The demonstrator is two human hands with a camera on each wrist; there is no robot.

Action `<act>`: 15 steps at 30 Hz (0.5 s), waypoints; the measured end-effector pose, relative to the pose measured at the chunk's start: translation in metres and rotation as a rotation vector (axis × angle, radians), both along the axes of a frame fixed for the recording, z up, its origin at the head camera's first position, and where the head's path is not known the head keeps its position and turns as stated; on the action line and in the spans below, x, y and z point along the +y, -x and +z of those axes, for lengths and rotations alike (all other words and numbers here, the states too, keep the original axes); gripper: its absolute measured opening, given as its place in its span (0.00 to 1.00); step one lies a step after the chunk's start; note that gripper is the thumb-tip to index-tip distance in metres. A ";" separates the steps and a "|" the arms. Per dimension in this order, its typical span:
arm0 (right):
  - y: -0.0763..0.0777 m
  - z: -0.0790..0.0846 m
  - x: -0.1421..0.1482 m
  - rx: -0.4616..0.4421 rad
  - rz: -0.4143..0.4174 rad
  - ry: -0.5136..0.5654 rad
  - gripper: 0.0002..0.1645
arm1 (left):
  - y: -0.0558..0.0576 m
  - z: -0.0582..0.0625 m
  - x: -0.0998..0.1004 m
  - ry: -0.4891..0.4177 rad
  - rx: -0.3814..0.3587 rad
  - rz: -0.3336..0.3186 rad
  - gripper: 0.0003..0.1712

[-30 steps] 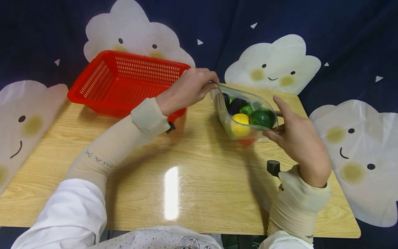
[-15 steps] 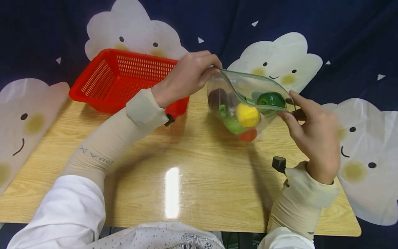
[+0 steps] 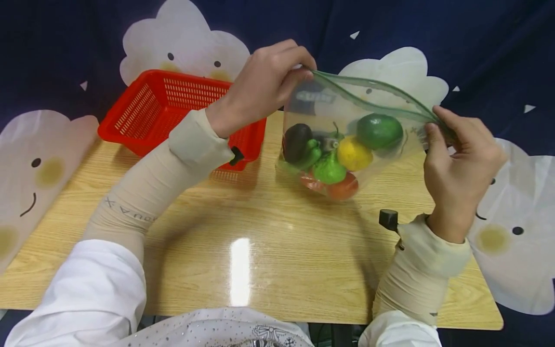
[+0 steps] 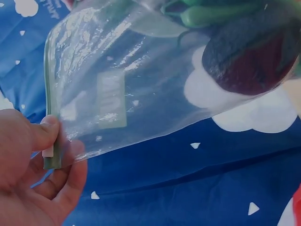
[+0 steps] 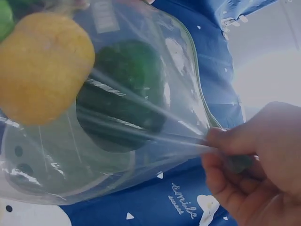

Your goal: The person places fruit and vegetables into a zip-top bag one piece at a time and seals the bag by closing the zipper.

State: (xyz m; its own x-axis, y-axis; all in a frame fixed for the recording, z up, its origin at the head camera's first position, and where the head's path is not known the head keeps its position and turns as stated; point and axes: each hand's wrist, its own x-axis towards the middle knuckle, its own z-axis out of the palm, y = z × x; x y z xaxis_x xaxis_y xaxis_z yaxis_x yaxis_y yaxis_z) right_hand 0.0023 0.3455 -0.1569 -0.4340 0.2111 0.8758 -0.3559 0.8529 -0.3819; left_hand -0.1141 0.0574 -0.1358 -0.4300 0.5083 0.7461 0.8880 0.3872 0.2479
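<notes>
A clear zip bag [image 3: 310, 113] with a green zip strip hangs upright above the table, its mouth parted in the middle. My left hand [image 3: 266, 86] pinches the left corner of the strip between thumb and fingers. At the other corner, my right hand [image 3: 464, 156] pinches the strip. Inside lie a large dark-green fruit [image 3: 379, 131], a yellow fruit [image 3: 354, 153], a light-green pepper [image 3: 329, 169], a dark purple fruit [image 4: 254, 59] and red-orange pieces [image 3: 343, 187] at the bottom. Whether the bag touches the table cannot be told.
A red perforated plastic basket [image 3: 138, 137] stands at the back left of the wooden table [image 3: 286, 270], close beside the left forearm. Behind the table hangs a dark blue cloth [image 3: 329, 29] with white clouds.
Both hands have lifted the bag's mouth upward, and the right hand has moved outward to the right. The bag is now stretched wider, and its contents show through the front.
</notes>
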 end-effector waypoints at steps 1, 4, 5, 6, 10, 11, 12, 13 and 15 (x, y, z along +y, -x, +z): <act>0.001 0.002 -0.001 0.016 -0.001 0.010 0.09 | 0.000 0.002 -0.001 -0.007 0.004 0.005 0.14; 0.002 0.006 -0.005 0.052 0.006 0.042 0.09 | -0.003 0.007 -0.004 -0.034 -0.001 0.019 0.14; 0.002 0.007 -0.006 0.064 0.010 0.049 0.08 | -0.004 0.008 -0.005 -0.042 -0.005 0.023 0.14; 0.002 0.007 -0.008 0.073 0.013 0.055 0.08 | -0.004 0.009 -0.006 -0.052 0.002 0.019 0.14; 0.003 0.009 -0.011 0.106 0.015 0.074 0.08 | -0.006 0.011 -0.011 -0.064 0.076 -0.010 0.15; 0.003 0.009 -0.012 0.113 0.011 0.079 0.08 | -0.006 0.012 -0.012 -0.068 0.099 -0.021 0.15; 0.002 0.010 -0.012 0.120 0.008 0.084 0.08 | -0.007 0.012 -0.012 -0.074 0.122 -0.033 0.16; 0.002 0.010 -0.013 0.128 0.006 0.091 0.08 | -0.008 0.013 -0.013 -0.080 0.131 -0.039 0.16; 0.001 0.010 -0.015 0.142 0.008 0.110 0.07 | -0.011 0.013 -0.013 -0.102 0.139 -0.050 0.16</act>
